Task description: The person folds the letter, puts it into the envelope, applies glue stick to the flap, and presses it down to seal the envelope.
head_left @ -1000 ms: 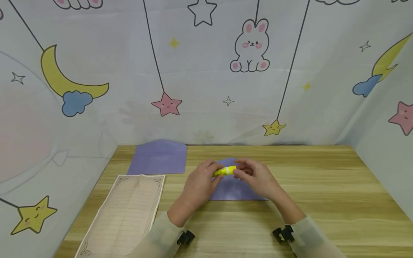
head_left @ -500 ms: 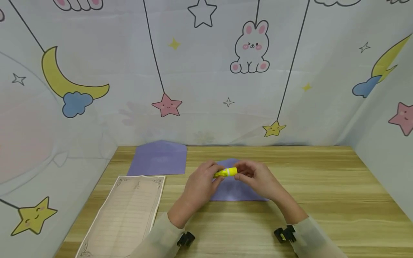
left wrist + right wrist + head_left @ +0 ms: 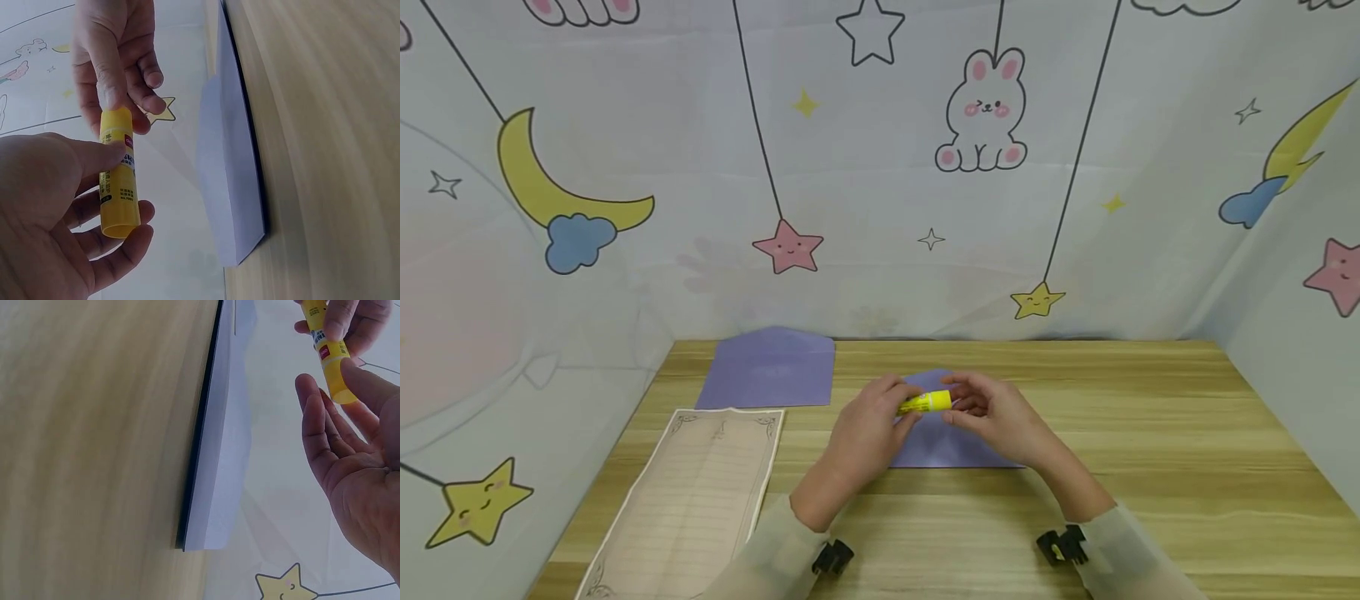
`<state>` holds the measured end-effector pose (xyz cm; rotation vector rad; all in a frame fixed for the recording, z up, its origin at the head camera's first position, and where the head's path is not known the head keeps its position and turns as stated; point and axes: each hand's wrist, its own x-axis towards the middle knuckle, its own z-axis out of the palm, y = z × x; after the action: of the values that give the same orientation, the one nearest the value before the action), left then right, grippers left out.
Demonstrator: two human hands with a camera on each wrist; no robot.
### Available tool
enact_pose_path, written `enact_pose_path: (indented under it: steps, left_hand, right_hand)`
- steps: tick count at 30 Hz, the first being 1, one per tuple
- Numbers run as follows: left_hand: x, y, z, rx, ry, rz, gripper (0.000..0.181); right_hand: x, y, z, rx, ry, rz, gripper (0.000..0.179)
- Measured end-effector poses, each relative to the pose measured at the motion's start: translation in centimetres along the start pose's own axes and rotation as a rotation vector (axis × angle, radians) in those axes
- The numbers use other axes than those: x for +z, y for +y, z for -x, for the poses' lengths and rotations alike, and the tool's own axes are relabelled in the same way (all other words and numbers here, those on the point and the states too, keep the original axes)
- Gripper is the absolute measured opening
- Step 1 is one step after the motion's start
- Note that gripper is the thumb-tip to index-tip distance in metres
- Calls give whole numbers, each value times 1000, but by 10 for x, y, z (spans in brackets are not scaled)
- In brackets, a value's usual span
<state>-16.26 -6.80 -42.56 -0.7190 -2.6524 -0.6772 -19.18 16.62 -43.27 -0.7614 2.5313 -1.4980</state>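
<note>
A yellow glue stick (image 3: pixel 931 402) with a white band is held nearly level over the middle of the table. My left hand (image 3: pixel 867 425) grips its labelled body between thumb and fingers, as the left wrist view shows. At the other end, my right hand (image 3: pixel 1000 417) has its thumb against the yellow cap (image 3: pixel 339 381), its fingers loosely bent and spread beside the cap. Below both hands lies a purple envelope (image 3: pixel 955 448), its flap (image 3: pixel 211 162) raised on the far side. Part of this envelope is hidden by the hands.
Another purple envelope (image 3: pixel 767 371) lies at the back left. In front of it is a lined letter sheet (image 3: pixel 692 492) with an ornamental border. The wooden table (image 3: pixel 1150 433) ends at a printed curtain (image 3: pixel 880 183) behind and at both sides.
My right thumb and fingers have loosened and spread slightly around the cap end. The left hand keeps its hold on the glue stick; the envelopes and sheet stay put.
</note>
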Motion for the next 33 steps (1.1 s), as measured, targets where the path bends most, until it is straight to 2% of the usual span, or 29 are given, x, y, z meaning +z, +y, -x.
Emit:
enact_pose_path:
  steps: [6,16,22,28,33]
  left_hand:
    - [1,0,0,11,-3,17,28]
    - [2,-1,-1,16,2,25,27]
    - [1,0,0,-3,-17,20,28]
    - [2,-1,0,4,-26,23,27]
    - [3,0,0,17,-18,35,27]
  right_hand:
    - [1,-2,-1,-9,-1,-12,27]
    - [-1,-1,-1,7,-35,-45,26]
    - [1,0,-1,-12,-9,-27,42]
    - [2,-1,-1,-22,-6,-12,28]
    - [1,-1,0,-16,-25,-13,28]
